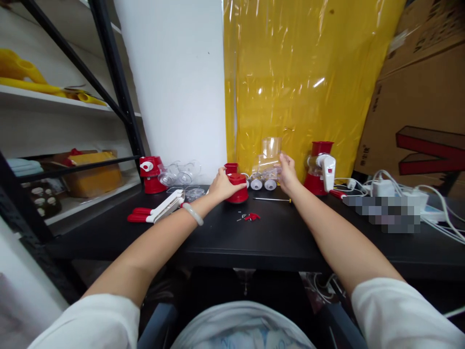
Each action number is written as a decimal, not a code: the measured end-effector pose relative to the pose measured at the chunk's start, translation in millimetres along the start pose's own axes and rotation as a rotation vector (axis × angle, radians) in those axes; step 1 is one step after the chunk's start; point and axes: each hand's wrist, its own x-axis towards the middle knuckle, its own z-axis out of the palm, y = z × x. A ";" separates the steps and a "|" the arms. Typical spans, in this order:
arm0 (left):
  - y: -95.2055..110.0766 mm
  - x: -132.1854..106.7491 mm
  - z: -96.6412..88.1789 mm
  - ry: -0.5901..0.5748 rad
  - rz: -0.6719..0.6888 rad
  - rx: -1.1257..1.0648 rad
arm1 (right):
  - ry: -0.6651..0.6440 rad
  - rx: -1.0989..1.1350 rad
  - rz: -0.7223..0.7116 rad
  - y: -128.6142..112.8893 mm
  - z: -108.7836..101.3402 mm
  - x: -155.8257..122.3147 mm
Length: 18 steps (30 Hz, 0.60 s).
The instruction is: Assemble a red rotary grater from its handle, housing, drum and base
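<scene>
My left hand (219, 186) is closed around a red plastic base (238, 191) on the black table. Over at the right, my right hand (286, 172) pinches a transparent plastic housing (271, 157) in front of the yellow sheet. White-ended drum pieces (256, 183) stand side by side between my hands. Nearer to me lies a screwdriver (272, 199), its yellow handle end to the right. Small red parts (252, 217) and several tiny metal bits are scattered before my left hand. What my fingers touch on the far side is hidden.
White and red handled parts (160, 211) and transparent pieces lie left of my left hand. A red unit (150, 174) stands behind them. At the right are another red unit with a white side (319, 169), white cables and chargers (385, 186), and a large cardboard box (410, 106).
</scene>
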 end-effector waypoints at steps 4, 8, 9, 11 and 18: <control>-2.5 -5.6 8.7 -0.040 0.047 -0.054 | 0.027 0.149 0.198 -10.7 11.2 -15.4; -6.0 -9.3 12.5 -0.027 0.077 -0.040 | -0.022 0.114 0.256 -15.0 14.3 -21.6; -6.8 -9.7 12.7 -0.023 0.079 -0.032 | -0.032 0.104 0.256 -14.5 14.8 -22.0; -8.6 -10.0 12.4 -0.024 0.081 -0.031 | -0.044 0.097 0.249 -12.7 16.5 -22.3; -18.9 -6.3 9.9 -0.094 0.096 -0.079 | -0.018 0.331 0.320 -14.0 27.6 -29.4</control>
